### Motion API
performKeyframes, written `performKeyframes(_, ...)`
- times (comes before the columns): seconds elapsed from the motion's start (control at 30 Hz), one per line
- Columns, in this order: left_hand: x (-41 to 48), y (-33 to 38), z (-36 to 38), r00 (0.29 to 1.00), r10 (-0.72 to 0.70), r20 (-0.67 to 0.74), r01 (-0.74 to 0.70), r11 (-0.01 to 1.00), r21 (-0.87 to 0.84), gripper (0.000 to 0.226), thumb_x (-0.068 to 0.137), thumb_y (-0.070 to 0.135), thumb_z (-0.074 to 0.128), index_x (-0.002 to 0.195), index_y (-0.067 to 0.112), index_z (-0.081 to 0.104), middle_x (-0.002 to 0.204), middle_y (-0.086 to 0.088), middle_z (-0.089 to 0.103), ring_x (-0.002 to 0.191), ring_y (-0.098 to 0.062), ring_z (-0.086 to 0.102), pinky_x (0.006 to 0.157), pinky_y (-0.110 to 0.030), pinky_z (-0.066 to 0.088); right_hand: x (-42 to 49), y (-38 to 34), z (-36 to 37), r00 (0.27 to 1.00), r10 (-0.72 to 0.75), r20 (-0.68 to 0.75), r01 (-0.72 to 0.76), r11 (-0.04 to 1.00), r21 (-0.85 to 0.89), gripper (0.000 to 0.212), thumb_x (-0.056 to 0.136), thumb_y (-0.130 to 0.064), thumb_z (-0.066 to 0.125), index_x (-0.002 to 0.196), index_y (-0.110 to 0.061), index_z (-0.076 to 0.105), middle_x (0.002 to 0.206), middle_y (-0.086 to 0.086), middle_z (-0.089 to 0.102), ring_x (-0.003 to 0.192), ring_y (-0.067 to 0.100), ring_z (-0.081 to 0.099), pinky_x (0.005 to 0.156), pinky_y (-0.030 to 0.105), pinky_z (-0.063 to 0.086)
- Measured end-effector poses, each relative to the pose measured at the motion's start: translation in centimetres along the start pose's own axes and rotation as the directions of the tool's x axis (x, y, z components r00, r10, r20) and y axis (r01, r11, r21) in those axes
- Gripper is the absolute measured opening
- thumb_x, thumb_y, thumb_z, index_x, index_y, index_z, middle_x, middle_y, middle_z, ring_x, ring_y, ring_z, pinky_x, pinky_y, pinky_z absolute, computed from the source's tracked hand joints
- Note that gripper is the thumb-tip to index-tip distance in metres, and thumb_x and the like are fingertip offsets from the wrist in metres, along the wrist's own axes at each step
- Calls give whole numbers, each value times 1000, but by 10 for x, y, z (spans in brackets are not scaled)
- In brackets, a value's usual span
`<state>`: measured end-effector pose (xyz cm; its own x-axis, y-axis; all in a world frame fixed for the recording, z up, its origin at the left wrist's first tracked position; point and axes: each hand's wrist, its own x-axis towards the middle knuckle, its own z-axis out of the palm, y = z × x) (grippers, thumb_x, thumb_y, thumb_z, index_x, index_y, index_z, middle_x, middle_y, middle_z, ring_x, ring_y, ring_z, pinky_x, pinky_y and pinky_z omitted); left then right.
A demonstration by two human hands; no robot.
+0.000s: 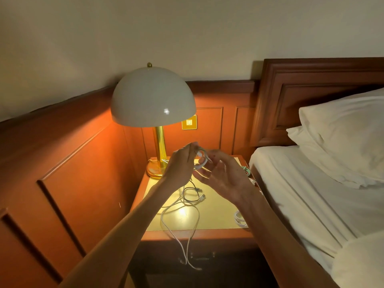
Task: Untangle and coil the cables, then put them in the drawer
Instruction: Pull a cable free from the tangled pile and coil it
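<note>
My left hand grips a small coil of white cable held above the nightstand. My right hand is beside the coil with fingers spread and relaxed, its fingertips close to the loops. From the coil a long white cable trails down across the tabletop and hangs over the front edge. A dark cable lies looped on the top under my hands. A coiled white cable rests at the right front corner. A green cable lies at the right rear edge. The drawer front below is dark and closed.
A brass lamp with a white dome shade stands lit at the nightstand's back left. Wood panelling runs along the left and back, with a wall switch. A bed with white sheets and pillows borders the nightstand on the right.
</note>
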<state>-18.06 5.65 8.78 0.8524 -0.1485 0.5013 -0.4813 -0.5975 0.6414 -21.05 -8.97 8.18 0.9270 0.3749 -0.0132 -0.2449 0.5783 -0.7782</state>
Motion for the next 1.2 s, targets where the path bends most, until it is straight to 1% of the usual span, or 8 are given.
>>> performKeyframes(0.17,2,0,-4,998,68,2,-68,997,21,39,105,34,34,121,12,62,101,7,64,87,-5,62,64,3,39,1,2,3,980,-98,-174,66,982,-179,39,83,-19,76,117,-4,65,104,11,72,107,26,68,91,36,56)
performKeyframes(0.37,0,-7,0,996,84,13,-84,995,59,41,104,38,33,109,12,64,92,-1,70,77,-8,65,60,-11,46,-4,1,6,967,-142,-213,30,889,-456,31,90,-29,70,113,-8,65,108,14,73,103,31,71,83,35,60)
performKeyframes(0.6,-2,-6,3,970,240,-33,-229,954,192,39,100,34,36,97,9,65,72,12,55,60,-2,55,52,-7,39,-7,1,15,968,3,-250,-92,934,-346,49,88,-53,64,117,-14,60,122,16,62,107,34,66,87,43,59)
performKeyframes(0.83,-3,-11,1,992,124,-31,-121,989,89,29,105,31,38,83,20,53,61,15,44,52,-1,50,50,-9,35,-8,2,5,966,-60,-252,-87,841,-533,32,96,-20,64,125,-7,62,107,11,73,92,28,74,72,33,61)
performKeyframes(0.93,-5,-8,4,996,71,-55,-66,995,79,32,106,33,32,83,20,50,62,13,44,52,-5,46,48,-14,31,-6,8,3,943,-228,-244,-64,594,-802,28,103,-19,52,124,-5,63,95,7,76,75,22,76,66,28,62)
performKeyframes(1.07,7,-3,14,978,-205,31,207,970,-128,43,107,33,27,91,6,56,68,4,46,62,-13,44,57,-27,34,4,17,3,852,-508,-129,-118,54,-992,32,100,-21,46,88,-3,70,78,9,73,69,23,71,72,41,61)
performKeyframes(1.1,11,1,16,935,-347,77,353,882,-311,44,107,33,28,90,6,58,69,2,47,62,-13,43,58,-29,34,4,18,4,836,-538,-105,-142,-27,-990,33,100,-22,43,87,-5,68,78,8,72,71,22,69,72,39,59)
performKeyframes(1.2,18,11,12,704,-632,324,646,382,-661,38,103,34,42,73,14,54,61,1,43,58,-11,38,57,-27,31,0,25,7,860,-510,-27,-116,-143,-983,32,103,-30,36,104,-12,62,86,7,69,77,23,65,72,38,56)
